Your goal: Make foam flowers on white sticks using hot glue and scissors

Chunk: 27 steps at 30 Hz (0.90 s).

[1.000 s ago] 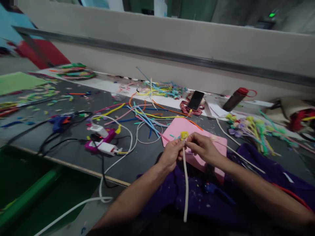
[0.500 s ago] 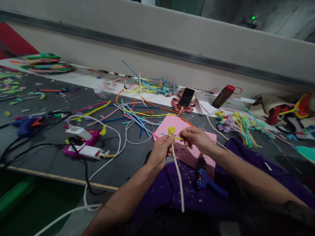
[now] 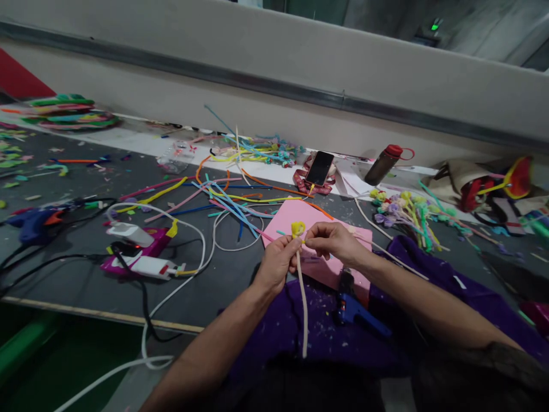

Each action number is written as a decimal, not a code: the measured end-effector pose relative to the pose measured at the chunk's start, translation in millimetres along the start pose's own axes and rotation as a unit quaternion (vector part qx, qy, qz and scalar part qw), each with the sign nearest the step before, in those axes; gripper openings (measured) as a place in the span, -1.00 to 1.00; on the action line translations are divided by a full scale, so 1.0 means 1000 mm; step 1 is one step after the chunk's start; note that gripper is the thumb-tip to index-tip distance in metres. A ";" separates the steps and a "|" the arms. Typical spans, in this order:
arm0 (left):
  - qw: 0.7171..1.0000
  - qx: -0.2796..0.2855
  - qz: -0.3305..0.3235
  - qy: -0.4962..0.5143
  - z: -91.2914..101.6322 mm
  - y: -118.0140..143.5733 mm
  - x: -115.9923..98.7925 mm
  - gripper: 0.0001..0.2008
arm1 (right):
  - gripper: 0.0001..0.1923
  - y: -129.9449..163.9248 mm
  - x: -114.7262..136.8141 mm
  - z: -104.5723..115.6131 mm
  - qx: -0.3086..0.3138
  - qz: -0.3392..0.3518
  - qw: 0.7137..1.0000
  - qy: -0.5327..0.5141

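Between thumb and fingers, my left hand (image 3: 279,258) pinches a cream pipe cleaner (image 3: 304,309), which hangs down over the purple cloth. A looped yellow pipe cleaner (image 3: 297,229) sits at its top, just above my left thumb. My right hand (image 3: 329,241) is closed in a pinch on the short yellow end, close beside the left fingertips. Under both hands lies a pink sheet (image 3: 288,216). A blue glue gun (image 3: 352,309) rests at the sheet's near edge, below my right wrist.
Loose pipe cleaners (image 3: 234,200) spread left of the sheet. A magenta power strip (image 3: 146,252) with white plugs and cables lies farther left, near another glue gun (image 3: 32,224). Behind are a phone (image 3: 321,167) and a bottle (image 3: 383,165). Pipe-cleaner flowers (image 3: 405,214) lie right.
My right hand has moved left, its fingers closing on the yellow end beside my left hand. The cream pipe cleaner hangs straighter. The whole view has shifted slightly.
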<state>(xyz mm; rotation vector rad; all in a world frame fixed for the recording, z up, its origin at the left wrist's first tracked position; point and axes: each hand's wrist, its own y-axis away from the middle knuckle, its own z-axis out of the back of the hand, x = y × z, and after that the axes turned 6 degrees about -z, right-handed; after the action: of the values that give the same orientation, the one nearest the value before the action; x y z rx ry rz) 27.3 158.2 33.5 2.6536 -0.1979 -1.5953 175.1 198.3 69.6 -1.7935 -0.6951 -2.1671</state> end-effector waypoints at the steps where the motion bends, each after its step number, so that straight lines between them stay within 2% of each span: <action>1: 1.000 0.002 0.006 0.003 0.000 0.000 -0.001 -0.72 | -0.82 0.001 0.000 0.000 0.000 -0.003 1.000 -0.007; 5: 0.999 0.013 0.044 0.028 0.000 0.000 -0.003 -0.71 | -0.82 0.003 -0.001 -0.001 -0.017 -0.002 1.000 -0.013; 11: 0.993 0.039 0.091 0.064 0.004 -0.003 -0.002 -0.73 | -0.79 0.005 -0.005 0.000 -0.031 0.001 0.999 0.035; 14: 0.992 0.047 0.103 0.063 0.005 -0.003 -0.002 -0.73 | -0.84 0.009 -0.005 0.002 -0.050 0.077 0.989 0.113; 17: 0.992 0.057 0.101 0.052 0.005 -0.003 -0.002 -0.72 | -0.90 0.013 -0.003 0.004 -0.084 0.172 0.957 0.218; 19: 0.993 0.059 0.092 0.048 0.004 -0.003 -0.001 -0.73 | -0.92 0.015 -0.003 0.003 -0.084 0.191 0.951 0.230; 21: 0.994 0.052 0.087 0.041 0.002 -0.002 -0.001 -0.74 | -0.93 0.016 -0.003 0.001 -0.064 0.157 0.970 0.173; 23: 0.996 0.041 0.080 0.026 0.000 -0.001 -0.001 -0.73 | -0.93 0.015 -0.004 -0.004 -0.040 0.096 0.991 0.079; 27: 0.997 0.026 0.065 0.015 -0.001 0.000 0.000 -0.72 | -0.91 0.013 -0.006 -0.012 -0.032 0.013 0.998 -0.058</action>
<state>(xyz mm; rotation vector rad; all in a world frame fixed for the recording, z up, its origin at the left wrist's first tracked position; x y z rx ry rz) 28.4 158.0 34.0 2.6393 -0.4066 -1.5316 172.6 180.4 65.2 -1.9626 -0.6304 -2.1042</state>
